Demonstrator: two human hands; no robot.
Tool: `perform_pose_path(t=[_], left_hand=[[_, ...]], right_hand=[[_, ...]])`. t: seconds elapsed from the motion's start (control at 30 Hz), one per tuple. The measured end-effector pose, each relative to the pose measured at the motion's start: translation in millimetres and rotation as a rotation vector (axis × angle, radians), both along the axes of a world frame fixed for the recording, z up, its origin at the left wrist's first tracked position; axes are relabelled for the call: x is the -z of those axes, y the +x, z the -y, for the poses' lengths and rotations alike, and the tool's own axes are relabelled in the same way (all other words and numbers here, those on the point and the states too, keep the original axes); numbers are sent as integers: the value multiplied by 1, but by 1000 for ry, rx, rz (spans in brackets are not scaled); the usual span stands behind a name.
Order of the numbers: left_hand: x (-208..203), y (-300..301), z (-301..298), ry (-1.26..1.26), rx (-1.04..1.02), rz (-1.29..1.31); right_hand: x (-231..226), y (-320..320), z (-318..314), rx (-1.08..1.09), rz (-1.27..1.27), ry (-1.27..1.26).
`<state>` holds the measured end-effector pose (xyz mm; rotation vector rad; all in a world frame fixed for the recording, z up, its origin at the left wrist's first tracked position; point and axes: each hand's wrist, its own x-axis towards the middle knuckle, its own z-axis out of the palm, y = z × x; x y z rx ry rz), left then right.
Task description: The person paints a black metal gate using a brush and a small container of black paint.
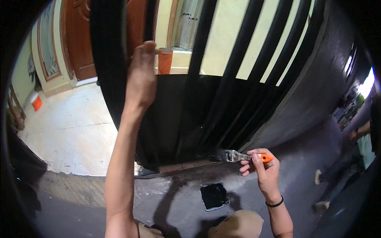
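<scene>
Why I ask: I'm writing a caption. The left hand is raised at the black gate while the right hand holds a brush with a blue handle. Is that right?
Not quite: in the head view, the handle is orange, not blue. The left hand is indeed raised at the black gate, and the right hand holds the brush.

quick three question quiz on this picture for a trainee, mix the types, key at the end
1. Multiple choice: what does the right hand hold?
a) a roller
b) a brush
c) a cloth

2. True or false: the left hand is higher in the picture than the right hand.

3. Fill the blank: the stuff in the tray on the ground is ____ in colour.

Key:
1. b
2. True
3. black
</scene>
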<state>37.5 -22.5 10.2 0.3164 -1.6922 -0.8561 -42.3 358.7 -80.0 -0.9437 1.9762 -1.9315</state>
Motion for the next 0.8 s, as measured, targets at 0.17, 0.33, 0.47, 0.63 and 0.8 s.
perform_pose_path(t=[0.17,0.33,0.47,0.63,0.8], left_hand=[[-7,1,-1,37,28,58],[-18,15,-11,30,-42,175],[-15,17,-13,-4,-58,125],[-2,5,2,-7,73,76],[4,7,8,-96,81,73]], right_hand=[[19,-42,-33,-8,25,-79],[9,-53,-36,-75,-21,-133],[-10,-41,-20,-123,-319,-108],[-16,-31,43,-252,-1162,-56],[-31,-3,108,-294,-1451,111]])
